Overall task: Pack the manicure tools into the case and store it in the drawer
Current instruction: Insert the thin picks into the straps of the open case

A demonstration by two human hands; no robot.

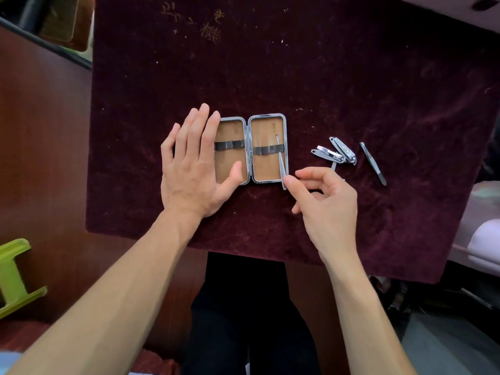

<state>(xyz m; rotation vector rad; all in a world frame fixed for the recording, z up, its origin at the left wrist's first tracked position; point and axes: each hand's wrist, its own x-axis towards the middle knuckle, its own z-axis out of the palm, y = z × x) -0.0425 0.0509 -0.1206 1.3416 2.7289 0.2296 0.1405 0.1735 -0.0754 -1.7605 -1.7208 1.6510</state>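
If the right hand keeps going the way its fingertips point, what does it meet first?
Likely the slim tool the right hand already pinches, then the open case; height above the cloth is unclear.

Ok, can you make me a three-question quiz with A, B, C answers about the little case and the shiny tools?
1. Where do the nail clippers lie?
A. inside the case
B. on the cloth, right of the case
C. in the left hand

2. How many tools are tucked under a strap in the case?
A. one
B. three
C. none

3. How is the case?
A. snapped shut
B. open flat
C. standing on end

Answers:
1 B, they sit on the dark red cloth.
2 A, only the thin tool near the right hand.
3 B, both halves show; the left hand rests on one.
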